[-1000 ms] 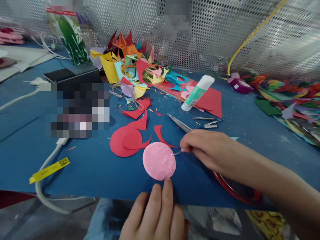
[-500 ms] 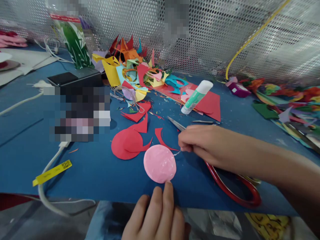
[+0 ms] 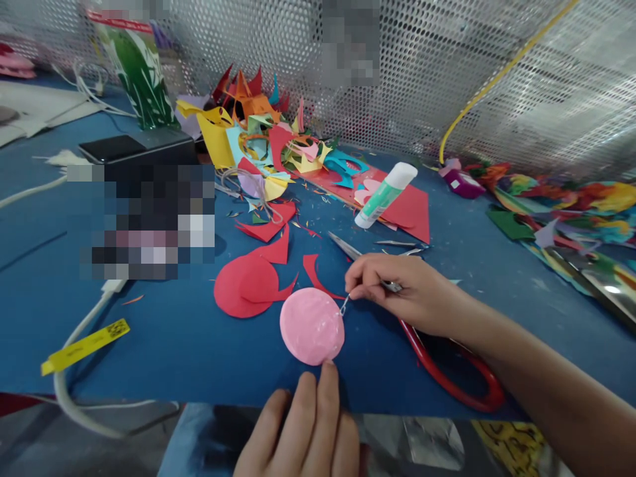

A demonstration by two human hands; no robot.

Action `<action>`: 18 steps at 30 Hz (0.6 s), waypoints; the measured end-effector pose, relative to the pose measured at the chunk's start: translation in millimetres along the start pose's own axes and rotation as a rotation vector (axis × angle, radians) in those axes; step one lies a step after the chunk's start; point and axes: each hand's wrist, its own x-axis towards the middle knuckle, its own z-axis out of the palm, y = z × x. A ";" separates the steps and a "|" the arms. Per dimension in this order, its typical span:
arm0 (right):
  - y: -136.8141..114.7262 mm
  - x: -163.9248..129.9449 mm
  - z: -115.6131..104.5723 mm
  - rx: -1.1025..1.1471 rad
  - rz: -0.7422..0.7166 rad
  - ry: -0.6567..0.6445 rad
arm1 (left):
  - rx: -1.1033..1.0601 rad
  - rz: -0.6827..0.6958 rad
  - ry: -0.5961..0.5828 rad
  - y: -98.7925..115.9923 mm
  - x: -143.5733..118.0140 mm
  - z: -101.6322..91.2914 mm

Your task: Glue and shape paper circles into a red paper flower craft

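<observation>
1. The pink paper disc lies flat at lower centre of the blue counter, its face shiny as if already glued; the left hand pins its near edge with a fingertip.
2. The right hand has its fingers pinched narrow on a thin silver thread at the disc's right rim; the thread looks not yet stuck down.
3. Red scissors lie under the right wrist; the glue stick rests upper centre.

I see a pink paper disc shining wet with glue, matt red paper cutouts beside it, scissors with glossy red plastic handles and metal blades, on a matt blue table.
</observation>
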 end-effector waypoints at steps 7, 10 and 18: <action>5.8 0.5 5.7 0.162 0.050 0.004 | 0.016 0.039 -0.006 -2.0 3.8 -3.4; 6.5 0.9 5.7 0.149 0.016 0.011 | 0.003 -0.008 -0.007 0.1 4.7 -3.9; 6.4 1.8 4.9 0.029 -0.106 0.022 | 0.006 0.022 -0.024 -0.7 6.6 -5.1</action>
